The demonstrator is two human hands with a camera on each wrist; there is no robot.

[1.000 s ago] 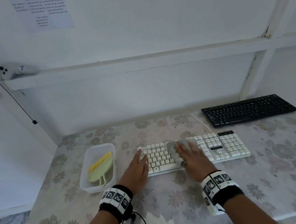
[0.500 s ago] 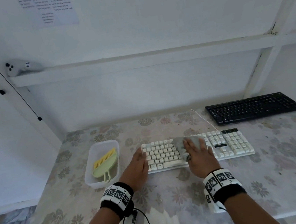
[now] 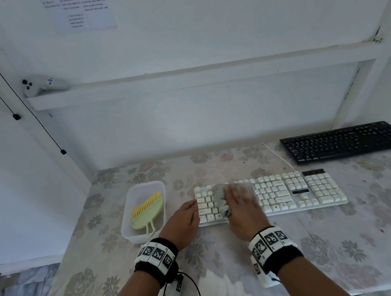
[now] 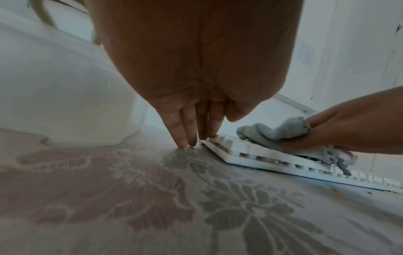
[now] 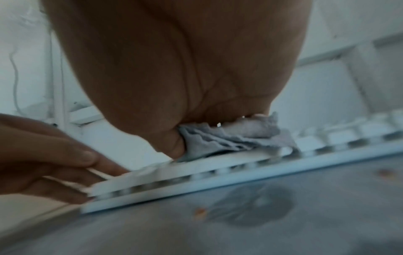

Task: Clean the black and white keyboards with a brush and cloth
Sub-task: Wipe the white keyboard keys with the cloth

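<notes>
The white keyboard (image 3: 291,193) lies across the middle of the flowered table, and the black keyboard (image 3: 346,141) sits behind it at the right. A grey cloth (image 3: 220,197) is bunched on the white keyboard's left part. My right hand (image 3: 239,198) lies flat on it with straight fingers and presses it onto the keys. In the left wrist view the cloth (image 4: 266,134) bulges out beside the thumb. My left hand (image 3: 191,208) holds nothing. Its straight fingers (image 4: 185,131) touch the keyboard's left end (image 4: 218,146) and the tabletop. The green brush (image 3: 148,210) with yellow bristles lies in a tub.
The clear plastic tub (image 3: 140,185) stands just left of my left hand. The white keyboard's cable (image 3: 280,158) runs back towards the wall. A white shelf rail (image 3: 182,79) crosses above the table. Small crumbs (image 5: 199,212) lie on the cloth-covered tabletop in front of the keyboard.
My right hand has slid the cloth leftward along the white keyboard, from near its middle to its left part. The left hand stays at the keyboard's left end.
</notes>
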